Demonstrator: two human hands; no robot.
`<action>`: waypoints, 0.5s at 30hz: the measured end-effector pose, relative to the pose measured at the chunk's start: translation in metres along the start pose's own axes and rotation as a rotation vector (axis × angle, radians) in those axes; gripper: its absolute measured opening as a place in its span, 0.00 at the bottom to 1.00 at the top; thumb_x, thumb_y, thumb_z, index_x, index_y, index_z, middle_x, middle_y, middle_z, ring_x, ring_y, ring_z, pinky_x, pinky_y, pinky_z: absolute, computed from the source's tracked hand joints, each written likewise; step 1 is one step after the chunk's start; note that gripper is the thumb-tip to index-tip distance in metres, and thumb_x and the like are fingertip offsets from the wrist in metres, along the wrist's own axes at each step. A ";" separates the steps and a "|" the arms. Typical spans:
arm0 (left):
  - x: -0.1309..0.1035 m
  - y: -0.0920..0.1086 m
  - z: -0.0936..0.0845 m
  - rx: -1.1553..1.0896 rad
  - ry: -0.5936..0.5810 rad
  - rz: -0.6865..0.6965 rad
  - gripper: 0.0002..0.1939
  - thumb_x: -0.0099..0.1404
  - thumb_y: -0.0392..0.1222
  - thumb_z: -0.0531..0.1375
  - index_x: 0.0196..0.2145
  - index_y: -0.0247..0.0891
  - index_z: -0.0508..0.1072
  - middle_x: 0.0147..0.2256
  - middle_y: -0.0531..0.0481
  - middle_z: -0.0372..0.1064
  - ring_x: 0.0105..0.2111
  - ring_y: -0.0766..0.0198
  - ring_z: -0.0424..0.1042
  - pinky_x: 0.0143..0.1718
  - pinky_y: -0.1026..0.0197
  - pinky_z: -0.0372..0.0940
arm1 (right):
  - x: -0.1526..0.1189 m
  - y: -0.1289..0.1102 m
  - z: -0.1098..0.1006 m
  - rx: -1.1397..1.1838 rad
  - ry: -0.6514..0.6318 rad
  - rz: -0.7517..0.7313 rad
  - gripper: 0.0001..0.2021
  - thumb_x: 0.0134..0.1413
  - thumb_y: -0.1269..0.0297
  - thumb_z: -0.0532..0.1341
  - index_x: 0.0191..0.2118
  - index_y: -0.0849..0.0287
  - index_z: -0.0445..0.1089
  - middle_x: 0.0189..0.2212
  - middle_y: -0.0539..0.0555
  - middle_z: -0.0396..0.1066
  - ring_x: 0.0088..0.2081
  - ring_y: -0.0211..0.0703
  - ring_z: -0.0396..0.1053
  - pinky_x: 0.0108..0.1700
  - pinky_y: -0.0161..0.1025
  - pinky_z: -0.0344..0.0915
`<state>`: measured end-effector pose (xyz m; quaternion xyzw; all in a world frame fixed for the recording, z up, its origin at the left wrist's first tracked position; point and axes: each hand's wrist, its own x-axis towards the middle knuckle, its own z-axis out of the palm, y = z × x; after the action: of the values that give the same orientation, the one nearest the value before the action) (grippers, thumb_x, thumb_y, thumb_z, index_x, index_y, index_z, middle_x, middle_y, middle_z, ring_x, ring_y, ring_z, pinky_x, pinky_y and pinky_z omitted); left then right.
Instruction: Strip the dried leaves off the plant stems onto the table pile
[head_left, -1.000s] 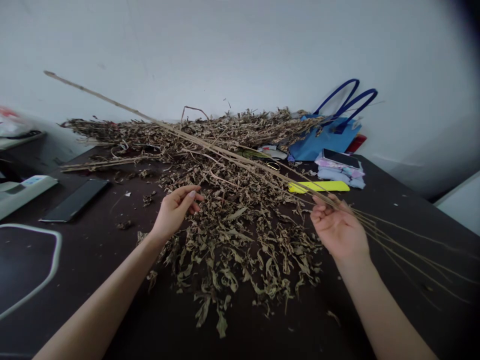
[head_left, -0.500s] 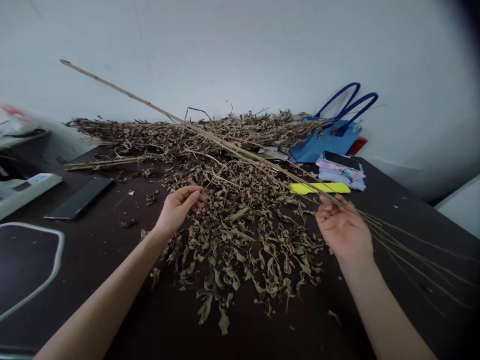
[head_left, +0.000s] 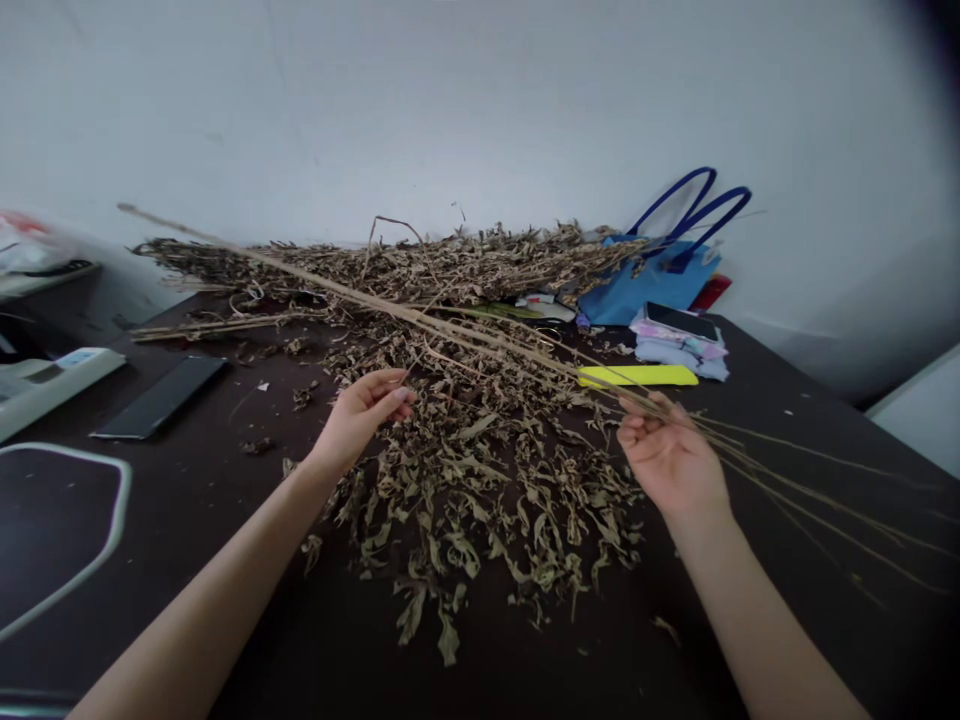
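Observation:
Long bare dried stems [head_left: 450,330] slant across the view from upper left to lower right, with my right hand [head_left: 671,450] closed around their thin end at the right. My left hand [head_left: 371,410] is pinched over the left part of the leaf pile, its fingertips on a thin twig [head_left: 414,366]. Loose dried leaves [head_left: 480,480] spread over the dark table [head_left: 315,650] between my hands. Behind them, along the wall, lies a large heap of dried leafy branches [head_left: 480,262].
A blue bag [head_left: 649,285] leans by the wall at the back right, near a phone [head_left: 681,320] on folded cloth. A yellow strip [head_left: 637,376] lies beside the leaves. On the left are a dark flat slab [head_left: 161,398] and a white device [head_left: 56,385].
The upper left end of the stems has dropped lower. My right hand has shifted slightly left with them, while my left hand has hardly moved.

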<state>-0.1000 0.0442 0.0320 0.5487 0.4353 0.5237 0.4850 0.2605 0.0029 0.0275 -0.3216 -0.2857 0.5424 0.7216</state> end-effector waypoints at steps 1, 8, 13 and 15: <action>0.000 0.001 0.000 -0.039 0.001 -0.010 0.23 0.54 0.45 0.65 0.46 0.35 0.68 0.34 0.47 0.73 0.28 0.67 0.70 0.31 0.63 0.65 | -0.001 0.003 0.000 -0.011 -0.012 0.010 0.07 0.51 0.68 0.57 0.35 0.57 0.70 0.33 0.55 0.75 0.29 0.34 0.69 0.31 0.32 0.69; 0.004 -0.001 -0.005 -0.188 0.024 -0.002 0.15 0.60 0.44 0.59 0.43 0.36 0.70 0.32 0.48 0.71 0.24 0.70 0.64 0.26 0.66 0.62 | -0.007 0.015 0.004 -0.058 -0.094 0.099 0.07 0.52 0.64 0.57 0.37 0.55 0.70 0.34 0.54 0.75 0.28 0.35 0.69 0.32 0.34 0.69; 0.007 -0.002 -0.007 -0.174 0.011 0.050 0.10 0.58 0.40 0.60 0.39 0.37 0.72 0.24 0.54 0.64 0.17 0.75 0.52 0.17 0.68 0.49 | -0.008 0.015 0.002 -0.052 -0.097 0.105 0.07 0.52 0.63 0.58 0.37 0.55 0.70 0.34 0.55 0.75 0.28 0.35 0.69 0.33 0.33 0.69; 0.006 -0.001 -0.007 -0.188 0.036 0.075 0.10 0.58 0.40 0.60 0.39 0.37 0.72 0.24 0.54 0.64 0.16 0.75 0.52 0.17 0.68 0.49 | -0.009 0.015 0.002 -0.044 -0.088 0.101 0.06 0.52 0.64 0.58 0.36 0.55 0.70 0.34 0.56 0.75 0.28 0.35 0.69 0.32 0.33 0.69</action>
<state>-0.1068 0.0512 0.0321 0.5073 0.3719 0.5898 0.5064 0.2478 -0.0024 0.0167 -0.3270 -0.3123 0.5852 0.6731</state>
